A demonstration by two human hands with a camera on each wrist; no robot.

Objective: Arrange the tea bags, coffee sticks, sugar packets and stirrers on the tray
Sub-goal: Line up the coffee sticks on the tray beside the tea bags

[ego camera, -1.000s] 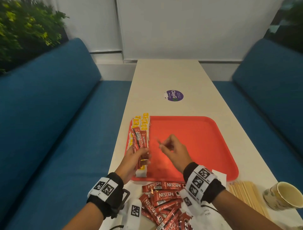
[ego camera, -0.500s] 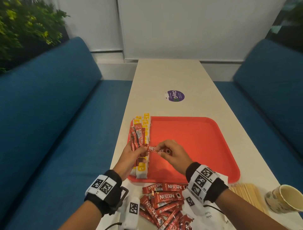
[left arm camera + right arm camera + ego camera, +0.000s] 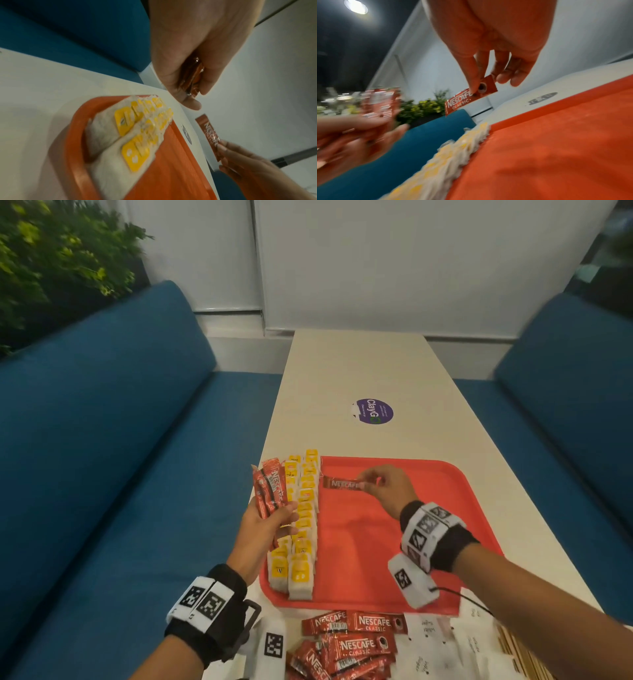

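My right thumb and forefinger pinch one Nescafé coffee stick by its end, holding it above the red tray, just beside the two rows of tea bags. My left hand grips a fan of more coffee sticks at the tray's left edge. I judge the risks this way: the stick could drop crooked against the tea bags and nudge their rows, or the loose fan could slip off the table.
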